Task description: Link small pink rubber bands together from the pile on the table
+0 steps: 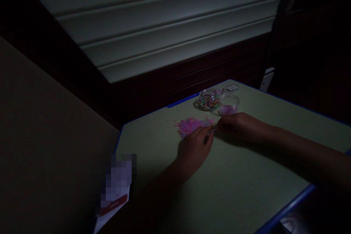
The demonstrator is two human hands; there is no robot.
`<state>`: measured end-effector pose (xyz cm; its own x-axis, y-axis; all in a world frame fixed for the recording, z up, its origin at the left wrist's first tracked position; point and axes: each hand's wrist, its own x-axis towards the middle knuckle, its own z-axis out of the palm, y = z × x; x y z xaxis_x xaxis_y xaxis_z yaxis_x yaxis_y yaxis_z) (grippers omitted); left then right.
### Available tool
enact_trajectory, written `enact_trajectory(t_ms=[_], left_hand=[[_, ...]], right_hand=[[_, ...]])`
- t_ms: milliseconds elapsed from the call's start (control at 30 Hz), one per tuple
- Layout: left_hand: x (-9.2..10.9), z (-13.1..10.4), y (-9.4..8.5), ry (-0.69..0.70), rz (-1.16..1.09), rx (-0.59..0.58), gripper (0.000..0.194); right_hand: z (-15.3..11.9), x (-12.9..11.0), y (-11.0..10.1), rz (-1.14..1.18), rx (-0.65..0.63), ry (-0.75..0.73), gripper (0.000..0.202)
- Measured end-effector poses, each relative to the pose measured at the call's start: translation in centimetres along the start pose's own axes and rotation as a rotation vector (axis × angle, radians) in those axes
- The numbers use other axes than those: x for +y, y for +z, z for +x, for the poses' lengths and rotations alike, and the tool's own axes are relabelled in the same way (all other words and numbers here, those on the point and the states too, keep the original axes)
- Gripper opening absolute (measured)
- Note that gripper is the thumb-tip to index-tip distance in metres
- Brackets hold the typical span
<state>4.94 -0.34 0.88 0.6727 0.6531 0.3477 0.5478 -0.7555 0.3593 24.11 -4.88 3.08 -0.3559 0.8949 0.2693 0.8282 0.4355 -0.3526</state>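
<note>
A loose pile of small elastic bands (189,126), mostly pink with some blue and yellow, lies on the pale green table. Just in front of it, the fingers of my left hand (195,148) are closed in a pinch. My right hand (240,126) is pinched too, a little to the right and close to the left fingertips. Between the two hands runs a thin pale strand (213,130), too small and dim to name exactly. Behind my right hand stands an open clear jar (229,101) with pink bands inside. Beside it is another clear jar (208,101) holding multicoloured bands.
A clear round lid (231,88) with a white label lies at the table's far corner. The green table (219,190) has a blue edge. Beyond it are a dark wall and a pale slatted panel (170,22). The surroundings are dim.
</note>
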Motion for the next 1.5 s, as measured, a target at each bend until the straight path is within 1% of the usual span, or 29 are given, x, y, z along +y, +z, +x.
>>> enact_trajectory(t_ms=[833, 967, 1067, 1267, 1500], left_hand=[[-0.23, 0.05, 0.17, 0.015, 0.049, -0.01, 0.019], [-0.2, 0.07, 0.21, 0.019, 0.048, -0.008, 0.019], [-0.22, 0.09, 0.2, 0.027, 0.042, -0.009, 0.02], [-0.32, 0.11, 0.09, 0.035, 0.047, -0.014, 0.019], [-0.29, 0.08, 0.14, 0.034, 0.055, -0.014, 0.018]], right_hand=[[-0.1, -0.11, -0.15, -0.009, -0.009, 0.005, 0.017], [-0.11, -0.16, -0.09, -0.01, 0.0, 0.043, 0.025], [-0.13, -0.34, -0.17, 0.003, -0.009, 0.037, 0.029], [-0.1, -0.24, -0.22, -0.001, -0.003, 0.008, 0.018], [-0.14, -0.26, -0.48, 0.005, 0.013, -0.01, 0.018]])
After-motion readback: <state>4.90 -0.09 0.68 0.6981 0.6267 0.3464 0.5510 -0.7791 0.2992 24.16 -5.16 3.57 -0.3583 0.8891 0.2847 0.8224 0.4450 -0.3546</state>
